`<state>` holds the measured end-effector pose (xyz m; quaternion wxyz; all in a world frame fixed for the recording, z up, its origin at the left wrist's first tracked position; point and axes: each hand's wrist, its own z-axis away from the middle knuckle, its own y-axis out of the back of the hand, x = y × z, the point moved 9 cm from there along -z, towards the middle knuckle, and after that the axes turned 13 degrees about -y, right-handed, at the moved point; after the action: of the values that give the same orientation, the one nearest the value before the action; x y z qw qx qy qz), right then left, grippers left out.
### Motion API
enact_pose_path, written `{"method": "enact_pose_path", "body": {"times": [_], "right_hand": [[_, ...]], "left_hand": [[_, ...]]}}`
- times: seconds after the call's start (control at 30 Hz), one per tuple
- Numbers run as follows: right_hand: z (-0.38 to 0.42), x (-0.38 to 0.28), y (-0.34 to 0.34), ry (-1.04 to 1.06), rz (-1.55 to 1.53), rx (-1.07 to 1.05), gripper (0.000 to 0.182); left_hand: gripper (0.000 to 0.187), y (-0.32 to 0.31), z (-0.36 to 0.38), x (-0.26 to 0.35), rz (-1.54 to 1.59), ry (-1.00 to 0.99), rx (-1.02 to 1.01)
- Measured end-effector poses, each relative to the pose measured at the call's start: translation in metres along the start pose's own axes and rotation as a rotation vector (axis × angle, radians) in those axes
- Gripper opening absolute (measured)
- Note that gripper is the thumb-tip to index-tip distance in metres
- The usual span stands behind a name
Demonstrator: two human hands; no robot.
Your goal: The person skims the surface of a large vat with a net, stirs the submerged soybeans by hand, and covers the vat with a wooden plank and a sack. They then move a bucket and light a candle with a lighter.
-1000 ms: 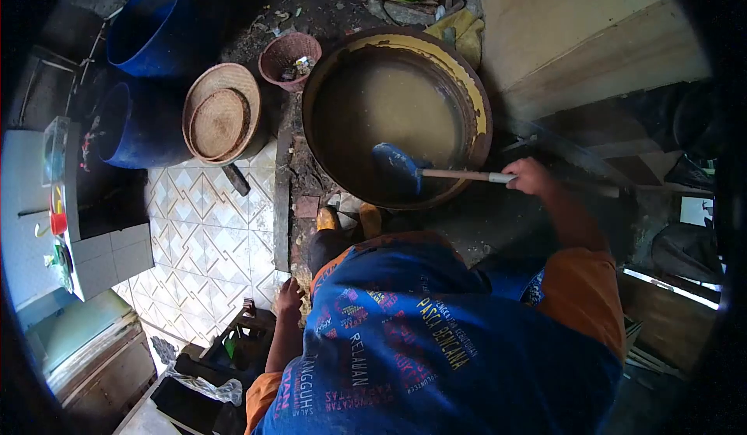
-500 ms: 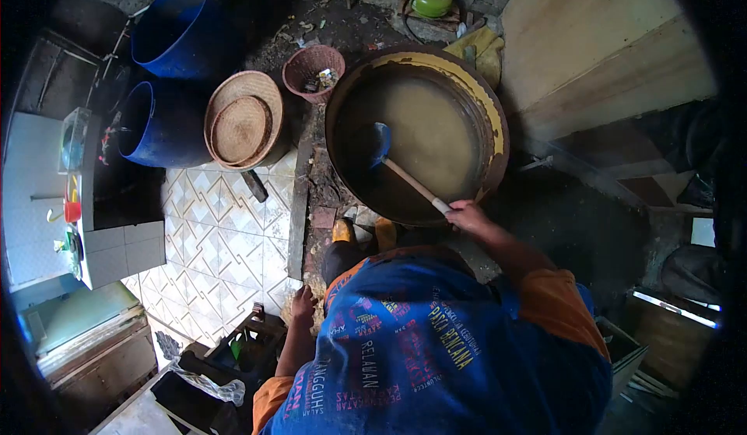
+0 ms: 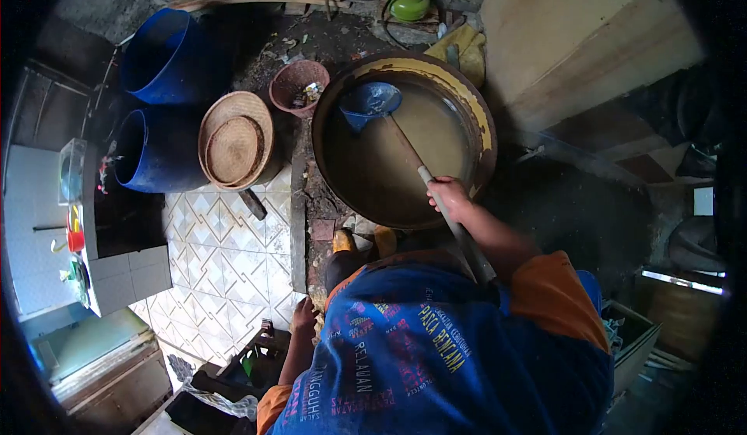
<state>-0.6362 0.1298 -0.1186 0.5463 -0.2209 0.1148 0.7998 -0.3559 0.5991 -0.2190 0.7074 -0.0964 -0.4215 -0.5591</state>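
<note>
My right hand (image 3: 450, 195) is closed around the long handle (image 3: 406, 143) of a blue net scoop. The scoop's net (image 3: 372, 102) is over the far left part of a large round vat (image 3: 489, 128), which has a worn yellow inner rim and holds cloudy brownish liquid (image 3: 420, 151). Some wet matter seems to lie in the net, too small to name. The handle's grey rear end runs back toward my blue and orange shirt. Down at my left side hangs my left hand (image 3: 303, 314), with its fingers loosely extended and nothing visible in it.
Left of the vat are a pink basket (image 3: 299, 85) with litter, nested woven baskets (image 3: 235, 151) and two blue barrels (image 3: 159, 151). A green gas cylinder (image 3: 409, 1) and a yellow sack (image 3: 467, 55) are behind it. A wooden panel (image 3: 576, 38) rises at right.
The net has come up from the liquid, now showing its whole blue bowl nearer the vat's far left rim. The handle has slid back past my body. The view has shifted slightly.
</note>
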Motion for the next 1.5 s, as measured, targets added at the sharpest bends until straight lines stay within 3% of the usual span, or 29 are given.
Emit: {"method": "enact_pose_path", "body": {"times": [0.2, 0.23, 0.33, 0.43, 0.5, 0.6, 0.73, 0.8, 0.87, 0.93, 1.0, 1.1, 1.2, 1.27, 1.37, 1.5], "right_hand": [[0.061, 0.031, 0.051, 0.012, 0.0, -0.012, 0.025], [0.07, 0.04, 0.059, 0.012, -0.007, -0.003, 0.025], [0.098, 0.077, 0.075, -0.061, -0.034, 0.009, 0.022], [0.128, 0.095, 0.076, -0.13, -0.005, 0.043, 0.022], [0.147, 0.104, 0.063, -0.292, -0.172, -0.006, 0.023], [0.123, 0.139, 0.079, -0.366, -0.337, 0.019, 0.021], [0.078, 0.156, 0.101, -0.276, -0.188, -0.068, 0.022], [0.053, 0.14, 0.11, 0.376, 0.463, -0.078, 0.022], [0.055, 0.124, 0.108, 0.271, 0.391, -0.047, 0.021], [0.052, 0.105, 0.103, 0.166, 0.321, -0.014, 0.021], [0.04, 0.107, 0.109, -0.067, -0.251, -0.008, 0.021], [0.036, 0.079, 0.105, -0.127, -0.215, 0.148, 0.022], [0.024, 0.059, 0.101, -0.139, -0.111, 0.254, 0.022], [0.013, 0.044, 0.095, -0.127, -0.104, 0.27, 0.021], [-0.002, 0.025, 0.091, -0.113, -0.04, 0.305, 0.017], [-0.025, 0.002, 0.08, -0.081, 0.093, 0.321, 0.012]], "left_hand": [[0.043, -0.003, -0.02, 0.001, 0.085, -0.014, -0.023], [0.044, -0.003, -0.009, 0.021, 0.223, 0.194, 0.053], [0.053, -0.005, -0.004, 0.059, 0.187, 0.187, 0.057], [0.05, -0.007, -0.02, 0.028, 0.303, 0.192, 0.073], [0.047, -0.009, -0.026, 0.019, 0.376, 0.238, 0.082], [0.048, -0.009, -0.029, 0.02, 0.347, 0.251, 0.078], [0.045, -0.006, -0.022, 0.033, 0.364, 0.207, 0.09], [0.043, -0.002, -0.023, 0.029, 0.368, 0.189, 0.105], [0.051, 0.0, -0.032, 0.032, -0.033, -0.079, -0.061], [0.05, 0.001, -0.026, 0.032, -0.006, -0.08, -0.039], [0.049, 0.003, -0.023, 0.029, 0.021, -0.079, -0.014], [0.042, -0.001, -0.023, 0.013, -0.03, -0.029, -0.074], [0.046, -0.002, -0.008, 0.026, 0.093, 0.047, 0.026], [0.04, 0.004, 0.005, 0.046, 0.037, 0.121, 0.089], [0.048, 0.002, -0.006, 0.004, 0.088, 0.073, 0.05], [0.048, 0.001, 0.002, 0.001, 0.087, 0.108, 0.005]]}}
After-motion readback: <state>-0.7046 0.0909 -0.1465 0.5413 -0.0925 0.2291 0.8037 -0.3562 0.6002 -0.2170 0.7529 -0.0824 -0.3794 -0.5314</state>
